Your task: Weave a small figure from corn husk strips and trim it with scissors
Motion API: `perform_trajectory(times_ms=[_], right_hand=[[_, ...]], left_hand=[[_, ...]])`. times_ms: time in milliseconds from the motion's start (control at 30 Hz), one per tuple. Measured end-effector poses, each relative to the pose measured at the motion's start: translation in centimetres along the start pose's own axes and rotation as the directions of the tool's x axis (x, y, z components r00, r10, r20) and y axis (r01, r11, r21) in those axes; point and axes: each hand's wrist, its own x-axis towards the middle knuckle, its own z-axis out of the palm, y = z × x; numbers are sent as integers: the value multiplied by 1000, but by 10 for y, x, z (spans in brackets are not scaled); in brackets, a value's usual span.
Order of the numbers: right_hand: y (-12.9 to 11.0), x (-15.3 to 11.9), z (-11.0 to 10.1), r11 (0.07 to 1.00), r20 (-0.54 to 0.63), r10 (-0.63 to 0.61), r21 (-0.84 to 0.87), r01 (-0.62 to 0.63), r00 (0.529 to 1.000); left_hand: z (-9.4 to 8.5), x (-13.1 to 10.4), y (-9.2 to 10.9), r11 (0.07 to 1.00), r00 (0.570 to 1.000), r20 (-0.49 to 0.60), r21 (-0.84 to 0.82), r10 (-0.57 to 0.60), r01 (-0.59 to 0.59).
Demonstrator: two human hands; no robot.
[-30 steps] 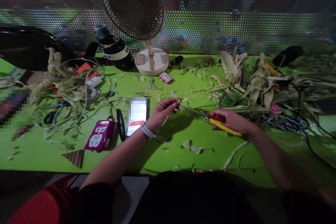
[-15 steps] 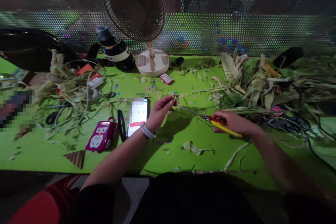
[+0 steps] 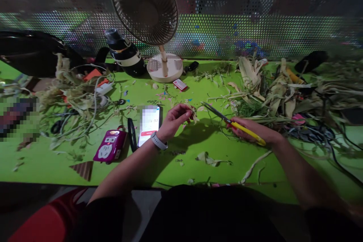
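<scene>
My left hand (image 3: pixel 176 119) pinches a small piece of dried corn husk (image 3: pixel 194 113) above the green table. In my right hand (image 3: pixel 247 127) is a pair of scissors (image 3: pixel 217 112) with yellow and red handles, held by the grips. Their blades point up and left and stop short of the husk piece. Beneath the hands lies a loose scrap of husk (image 3: pixel 209 159). A lit phone (image 3: pixel 149 125) rests just left of my left hand, below a watch on that wrist.
A fan (image 3: pixel 165 69) and a black bottle (image 3: pixel 127 58) stand at the back. Dried husks (image 3: pixel 252 73) are piled at right, with cables beside them. Tangled husk and cords (image 3: pixel 82 102) lie at left, near a purple power socket (image 3: pixel 110 145). A perforated metal screen (image 3: pixel 227 34) closes off the back.
The scissors have drawn back from the husk piece, turning so their tips sit higher and apart from it. My left hand still pinches the husk and has shifted slightly right.
</scene>
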Motion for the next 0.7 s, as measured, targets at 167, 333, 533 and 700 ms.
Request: perform_trajectory(times_ms=[167, 333, 533, 700], right_hand=[[2, -1, 0, 999, -46, -14, -42, 12, 999], [-2, -1, 7, 928, -154, 10, -366, -67, 988], [-9, -3, 16, 775, -298, -40, -612, -159, 954], [-11, -6, 14, 754, -354, -87, -634, -170, 931]], left_hand=[[-1, 1, -1, 993, 998, 33, 113, -47, 43], [2, 0, 2, 971, 998, -34, 232, -55, 61], [1, 2, -1, 953, 998, -60, 301, -25, 42], [-1, 3, -2, 841, 977, -17, 511, 214, -175]])
